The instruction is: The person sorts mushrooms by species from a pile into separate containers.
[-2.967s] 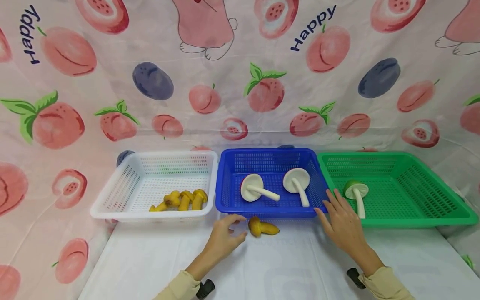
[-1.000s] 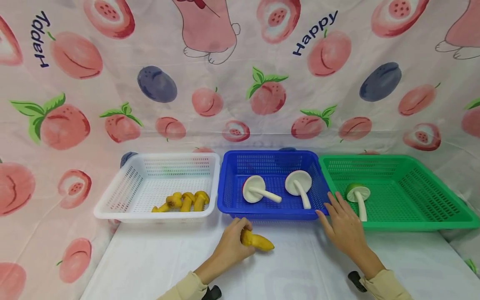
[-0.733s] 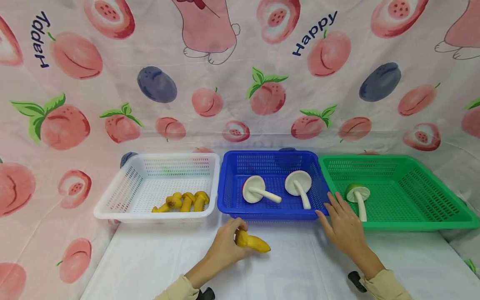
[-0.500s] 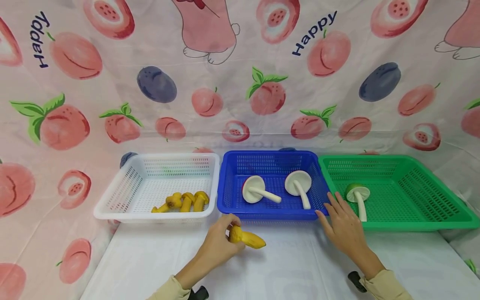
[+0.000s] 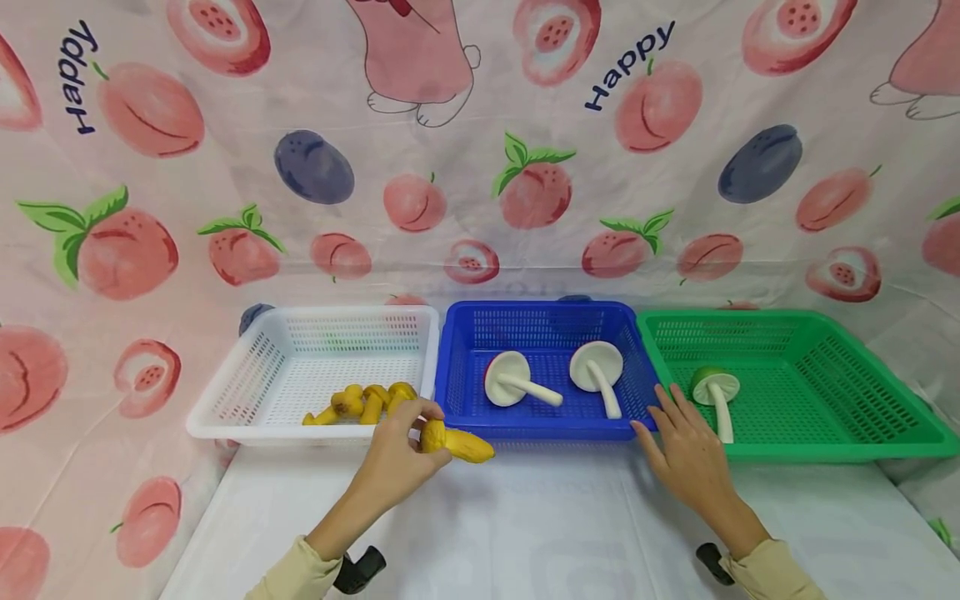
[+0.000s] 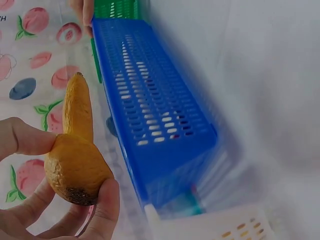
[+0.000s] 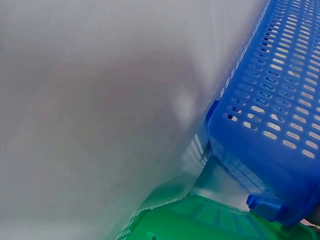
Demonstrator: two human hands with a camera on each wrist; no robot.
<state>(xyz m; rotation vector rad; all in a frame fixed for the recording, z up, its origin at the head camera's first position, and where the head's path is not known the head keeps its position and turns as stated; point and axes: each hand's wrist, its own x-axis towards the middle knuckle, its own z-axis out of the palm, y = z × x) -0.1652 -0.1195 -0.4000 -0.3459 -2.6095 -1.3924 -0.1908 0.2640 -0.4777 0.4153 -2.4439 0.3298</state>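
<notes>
My left hand (image 5: 401, 450) pinches a yellow-brown toy mushroom (image 5: 459, 443) by its cap, the stem pointing right, near the front corners of the white and blue baskets. In the left wrist view the thumb and fingers curl round the cap of the mushroom (image 6: 77, 155), which has a dark patch underneath. My right hand (image 5: 686, 454) rests with straight fingers on the front rims where the blue basket (image 5: 540, 429) and green basket (image 5: 832, 452) meet. The white basket (image 5: 300, 433) stands at the left, with several yellow mushrooms (image 5: 348, 402) inside, partly overlapped by my left hand.
Two white-stemmed mushrooms (image 5: 596, 367) lie in the blue basket. One green-capped mushroom (image 5: 716, 392) lies in the green basket. All three baskets stand in a row on a white-covered table (image 5: 570, 525), before a fruit-print cloth (image 5: 480, 167).
My left hand took hold of the mushroom lying before the blue basket, then carried it left and up towards the white basket. My right hand stays at the basket rims.
</notes>
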